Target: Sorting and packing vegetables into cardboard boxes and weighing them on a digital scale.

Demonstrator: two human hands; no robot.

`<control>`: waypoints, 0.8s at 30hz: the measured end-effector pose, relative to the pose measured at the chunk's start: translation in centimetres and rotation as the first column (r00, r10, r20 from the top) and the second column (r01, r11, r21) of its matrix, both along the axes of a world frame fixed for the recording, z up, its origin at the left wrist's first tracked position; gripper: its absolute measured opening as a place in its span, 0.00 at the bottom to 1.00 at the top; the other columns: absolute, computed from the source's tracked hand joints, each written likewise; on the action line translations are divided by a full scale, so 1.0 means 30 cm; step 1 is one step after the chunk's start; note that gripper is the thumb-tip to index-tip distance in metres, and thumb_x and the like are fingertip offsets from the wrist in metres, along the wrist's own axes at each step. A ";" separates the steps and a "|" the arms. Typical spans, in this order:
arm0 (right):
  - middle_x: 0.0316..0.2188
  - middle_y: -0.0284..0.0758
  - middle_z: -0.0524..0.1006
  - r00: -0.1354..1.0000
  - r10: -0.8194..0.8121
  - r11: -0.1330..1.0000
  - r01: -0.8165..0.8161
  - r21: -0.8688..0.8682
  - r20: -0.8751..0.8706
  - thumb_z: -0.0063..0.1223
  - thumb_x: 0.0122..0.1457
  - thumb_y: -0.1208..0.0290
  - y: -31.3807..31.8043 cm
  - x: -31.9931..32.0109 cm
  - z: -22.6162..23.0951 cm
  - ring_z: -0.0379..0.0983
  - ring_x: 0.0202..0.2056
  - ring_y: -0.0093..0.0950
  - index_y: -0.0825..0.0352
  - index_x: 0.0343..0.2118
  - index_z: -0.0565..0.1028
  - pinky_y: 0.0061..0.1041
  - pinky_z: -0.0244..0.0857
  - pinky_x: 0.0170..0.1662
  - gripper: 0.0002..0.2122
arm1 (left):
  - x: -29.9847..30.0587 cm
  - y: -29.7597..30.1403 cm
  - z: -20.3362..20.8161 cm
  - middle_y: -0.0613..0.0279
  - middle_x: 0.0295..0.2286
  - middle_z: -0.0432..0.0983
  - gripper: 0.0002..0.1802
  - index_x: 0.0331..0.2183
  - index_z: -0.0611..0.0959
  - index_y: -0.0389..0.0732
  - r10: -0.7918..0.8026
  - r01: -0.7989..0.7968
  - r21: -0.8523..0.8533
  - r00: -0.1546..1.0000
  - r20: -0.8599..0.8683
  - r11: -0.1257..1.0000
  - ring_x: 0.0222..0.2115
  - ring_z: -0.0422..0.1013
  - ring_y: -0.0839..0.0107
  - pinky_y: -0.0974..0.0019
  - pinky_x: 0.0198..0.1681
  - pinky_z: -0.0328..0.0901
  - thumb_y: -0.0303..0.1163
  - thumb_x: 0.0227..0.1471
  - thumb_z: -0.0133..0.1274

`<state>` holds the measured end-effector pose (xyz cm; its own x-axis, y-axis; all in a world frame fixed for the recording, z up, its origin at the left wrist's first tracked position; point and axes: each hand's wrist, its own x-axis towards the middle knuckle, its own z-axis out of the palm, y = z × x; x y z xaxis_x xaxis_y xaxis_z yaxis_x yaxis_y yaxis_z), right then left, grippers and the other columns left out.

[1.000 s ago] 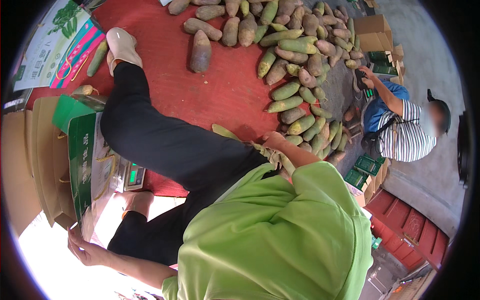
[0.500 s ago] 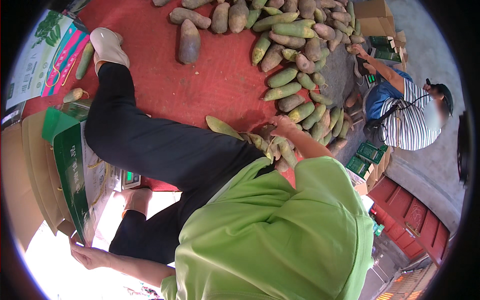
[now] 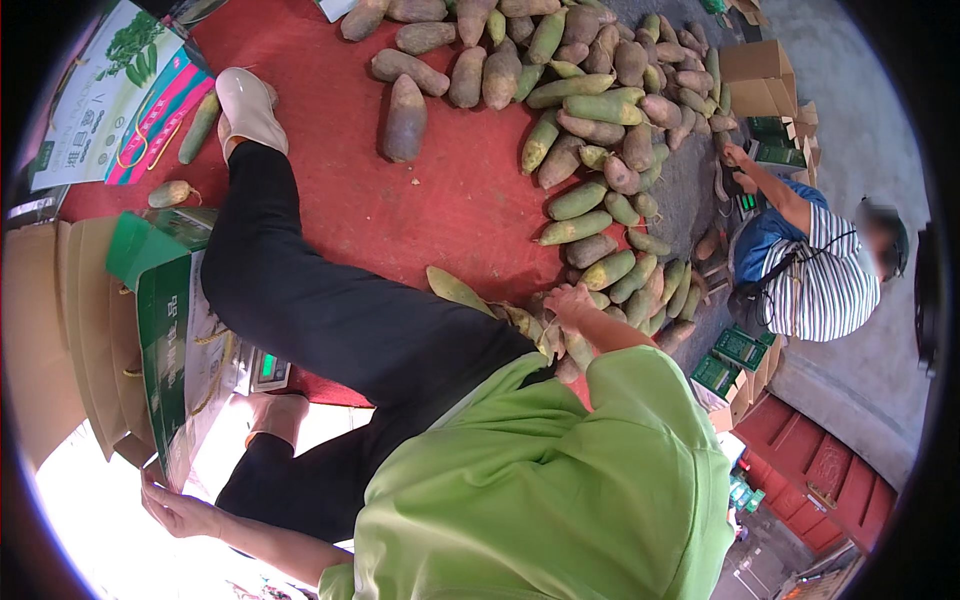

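Note:
My left hand (image 3: 185, 512) is at the lower edge of a green-and-white cardboard carton (image 3: 165, 335) with cord handles, its fingers curled at the carton's corner. The carton's brown flaps stand open, and it is by a digital scale (image 3: 268, 370) with a lit green display. My right hand (image 3: 572, 304) reaches down among the radishes beside my thigh, its fingers closed round a brownish radish (image 3: 538, 304) that is partly hidden. A long pale green radish (image 3: 458, 290) lies left of that hand. More green and brown radishes (image 3: 610, 270) lie just beyond it.
A large radish heap (image 3: 630, 90) spreads over the red mat (image 3: 330, 200). A printed bag or box (image 3: 110, 100) stands at the far left. On the right, another person (image 3: 820, 260) sits reaching toward a second scale, among brown cartons (image 3: 757, 78) and green boxes (image 3: 740, 348).
The whole view has shifted, so the mat and heap sit lower and further right. Both hands stay at about the same places. The other person's head and arm have shifted slightly.

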<state>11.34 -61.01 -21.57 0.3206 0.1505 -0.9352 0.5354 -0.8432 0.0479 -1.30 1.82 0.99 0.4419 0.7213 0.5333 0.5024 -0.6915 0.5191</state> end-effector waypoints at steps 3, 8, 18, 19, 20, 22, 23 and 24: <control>0.49 0.29 0.69 0.980 -0.181 0.982 0.176 0.067 0.078 0.63 0.42 0.62 0.000 0.086 0.032 0.62 0.54 0.30 0.50 0.50 0.70 0.43 0.57 0.51 0.27 | -0.019 0.018 0.002 0.54 0.34 0.77 0.16 0.36 0.81 0.29 -0.005 0.015 0.105 0.995 -0.096 0.994 0.36 0.73 0.67 0.66 0.41 0.70 0.32 0.60 0.45; 0.40 0.33 0.77 0.784 -0.581 0.764 0.434 0.477 0.217 0.68 0.39 0.64 0.067 0.306 0.092 0.73 0.42 0.37 0.56 0.48 0.71 0.33 0.66 0.45 0.29 | -0.007 0.002 0.017 0.54 0.34 0.78 0.15 0.36 0.82 0.29 -0.046 0.056 0.129 0.996 -0.078 0.990 0.36 0.73 0.67 0.67 0.42 0.70 0.31 0.60 0.44; 0.35 0.29 0.74 0.293 -0.880 -0.152 0.572 0.806 -0.374 0.63 0.48 0.78 0.338 0.552 0.166 0.70 0.37 0.20 0.68 0.46 0.69 0.22 0.66 0.42 0.21 | 0.007 -0.025 0.026 0.55 0.34 0.78 0.15 0.36 0.81 0.29 -0.056 0.065 0.089 0.993 -0.103 0.994 0.36 0.72 0.67 0.66 0.41 0.69 0.30 0.61 0.43; 0.35 0.29 0.74 0.321 -0.868 -0.181 0.507 0.843 -0.379 0.62 0.48 0.79 0.370 0.563 0.163 0.70 0.37 0.20 0.68 0.45 0.69 0.22 0.66 0.42 0.20 | 0.001 -0.025 0.032 0.55 0.34 0.77 0.15 0.36 0.81 0.29 -0.067 0.078 0.094 0.992 -0.110 0.993 0.36 0.72 0.67 0.66 0.41 0.69 0.30 0.61 0.43; 0.35 0.29 0.74 0.239 -0.860 -0.270 0.537 0.799 -0.451 0.63 0.47 0.78 0.404 0.564 0.177 0.69 0.37 0.20 0.68 0.44 0.69 0.21 0.66 0.42 0.20 | -0.005 -0.025 0.039 0.54 0.35 0.77 0.15 0.37 0.81 0.29 -0.066 0.076 0.086 0.991 -0.112 0.993 0.36 0.72 0.66 0.65 0.41 0.68 0.28 0.61 0.42; 0.35 0.29 0.74 0.256 -0.887 -0.195 0.547 0.814 -0.384 0.64 0.47 0.78 0.448 0.559 0.177 0.69 0.37 0.20 0.67 0.44 0.69 0.20 0.66 0.41 0.21 | -0.027 -0.014 0.041 0.54 0.35 0.77 0.14 0.38 0.80 0.29 -0.064 0.078 0.106 0.989 -0.131 0.991 0.37 0.72 0.66 0.65 0.41 0.68 0.27 0.61 0.42; 0.35 0.29 0.74 0.261 -0.917 -0.117 0.548 0.828 -0.302 0.64 0.46 0.78 0.468 0.558 0.177 0.69 0.36 0.20 0.67 0.44 0.69 0.20 0.67 0.40 0.21 | -0.039 -0.004 0.032 0.54 0.36 0.77 0.14 0.38 0.80 0.28 -0.080 0.097 0.113 0.986 -0.145 0.989 0.37 0.72 0.65 0.65 0.41 0.68 0.26 0.61 0.41; 0.34 0.30 0.74 0.290 -0.904 -0.134 0.503 0.854 -0.313 0.65 0.46 0.77 0.454 0.547 0.119 0.70 0.36 0.20 0.66 0.45 0.69 0.21 0.67 0.38 0.22 | -0.040 0.000 0.013 0.53 0.36 0.76 0.13 0.39 0.80 0.29 -0.119 0.128 0.080 0.987 -0.113 0.989 0.37 0.72 0.65 0.65 0.42 0.67 0.24 0.59 0.42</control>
